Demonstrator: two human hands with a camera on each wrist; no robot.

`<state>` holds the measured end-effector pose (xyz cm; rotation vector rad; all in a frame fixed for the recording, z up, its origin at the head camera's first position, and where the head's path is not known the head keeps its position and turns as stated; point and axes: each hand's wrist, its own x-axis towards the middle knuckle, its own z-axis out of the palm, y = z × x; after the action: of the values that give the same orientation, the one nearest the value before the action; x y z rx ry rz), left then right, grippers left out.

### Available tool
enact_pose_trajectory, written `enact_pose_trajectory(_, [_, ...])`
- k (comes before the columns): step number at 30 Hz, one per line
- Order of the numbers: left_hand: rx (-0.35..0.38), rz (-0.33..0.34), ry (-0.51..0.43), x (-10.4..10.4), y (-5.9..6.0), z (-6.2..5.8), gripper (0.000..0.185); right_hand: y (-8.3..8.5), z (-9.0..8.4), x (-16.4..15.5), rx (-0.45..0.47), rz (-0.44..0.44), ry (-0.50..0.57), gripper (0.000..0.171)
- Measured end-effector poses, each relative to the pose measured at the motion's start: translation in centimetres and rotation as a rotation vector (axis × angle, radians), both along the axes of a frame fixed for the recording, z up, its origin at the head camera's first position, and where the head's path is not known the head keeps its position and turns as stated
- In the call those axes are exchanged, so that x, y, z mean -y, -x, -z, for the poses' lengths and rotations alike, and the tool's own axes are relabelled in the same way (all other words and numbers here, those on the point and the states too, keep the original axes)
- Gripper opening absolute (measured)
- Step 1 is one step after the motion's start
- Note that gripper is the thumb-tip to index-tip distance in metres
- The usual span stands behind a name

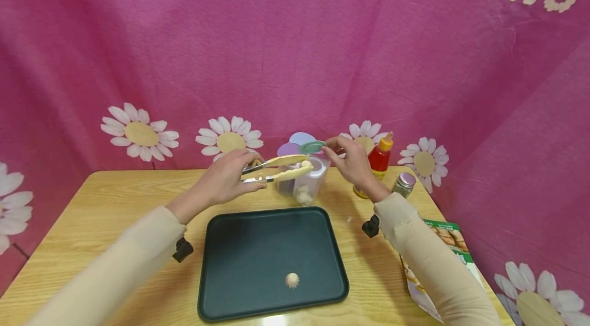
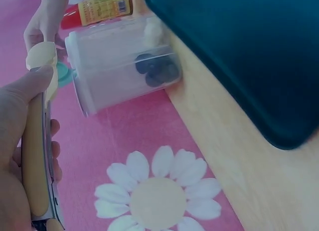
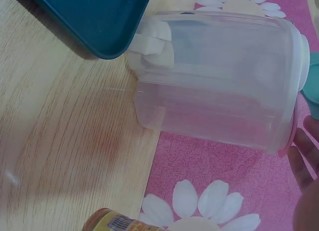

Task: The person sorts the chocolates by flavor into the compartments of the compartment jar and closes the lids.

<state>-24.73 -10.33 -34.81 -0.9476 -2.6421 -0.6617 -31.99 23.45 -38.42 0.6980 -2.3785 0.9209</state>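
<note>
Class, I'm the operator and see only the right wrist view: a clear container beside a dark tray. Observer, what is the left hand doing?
Observer: The left hand grips tongs over the clear container.
Operator: Do the tongs hold anything?
Observer: Yes, a pale piece sits between their tips.
Operator: And the right hand?
Observer: The right hand pinches the teal lid, lifted above the container.

A clear plastic container (image 3: 219, 81) stands on the wooden table (image 3: 65, 136) beside a dark tray (image 3: 94, 17).
</note>
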Motion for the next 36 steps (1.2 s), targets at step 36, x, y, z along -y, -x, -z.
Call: enact_pose_trajectory(36, [0.191,0.018,0.134,2.3,-6.7,3.7,0.065,-0.1,-0.1,-0.1,0.019,-0.001,-0.009,0.018])
